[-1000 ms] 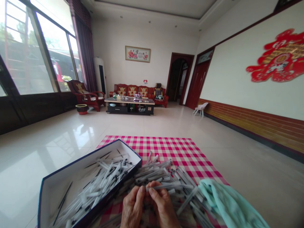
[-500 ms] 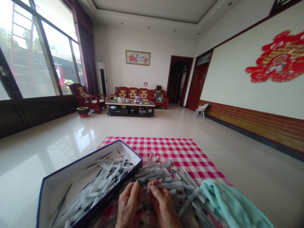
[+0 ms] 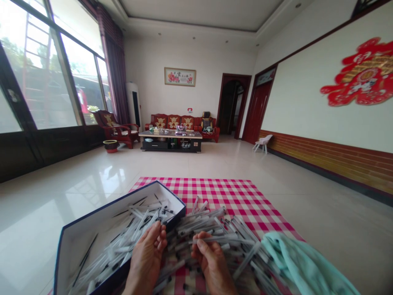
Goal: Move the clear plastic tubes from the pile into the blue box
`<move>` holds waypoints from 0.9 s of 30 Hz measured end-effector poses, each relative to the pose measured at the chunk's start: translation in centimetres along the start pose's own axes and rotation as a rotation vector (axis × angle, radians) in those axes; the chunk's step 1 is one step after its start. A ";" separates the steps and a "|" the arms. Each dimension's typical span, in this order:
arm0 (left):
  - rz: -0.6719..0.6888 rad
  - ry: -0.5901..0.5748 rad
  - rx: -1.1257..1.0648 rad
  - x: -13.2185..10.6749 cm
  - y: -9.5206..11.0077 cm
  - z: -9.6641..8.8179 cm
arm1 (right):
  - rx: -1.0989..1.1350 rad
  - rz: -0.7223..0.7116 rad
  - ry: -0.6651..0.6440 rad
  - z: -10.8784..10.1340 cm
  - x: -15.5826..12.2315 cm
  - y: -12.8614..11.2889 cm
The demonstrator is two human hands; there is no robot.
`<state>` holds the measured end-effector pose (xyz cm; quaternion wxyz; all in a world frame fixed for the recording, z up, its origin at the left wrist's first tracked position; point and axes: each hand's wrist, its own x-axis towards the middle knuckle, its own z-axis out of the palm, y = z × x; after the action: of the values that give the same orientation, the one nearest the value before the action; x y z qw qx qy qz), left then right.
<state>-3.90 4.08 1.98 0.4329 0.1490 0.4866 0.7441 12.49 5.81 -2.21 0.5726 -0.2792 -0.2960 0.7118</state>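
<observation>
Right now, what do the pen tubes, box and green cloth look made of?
Pen tubes: likely frosted plastic; cloudy, translucent. Box: probably smooth cardboard; thin straight walls, white inside, blue outside. Green cloth: soft fabric, matte; drapes in loose folds, fibre unclear.

The box's raised near wall ran beneath the left hand at lower left. At lower centre, heaped tubes hemmed in the right hand; a green cloth obstructed lower right. Bare checked tablecloth gave passage above the heap.
</observation>
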 end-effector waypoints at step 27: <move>0.844 -0.556 1.154 -3.1 -2.6 0.9 | -0.002 -0.003 -0.091 0.3 -0.4 -0.2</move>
<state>-0.17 2.55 0.81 0.0723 0.7063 0.5729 0.4096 12.51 5.45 -1.83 0.5593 -0.2466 -0.3228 0.7226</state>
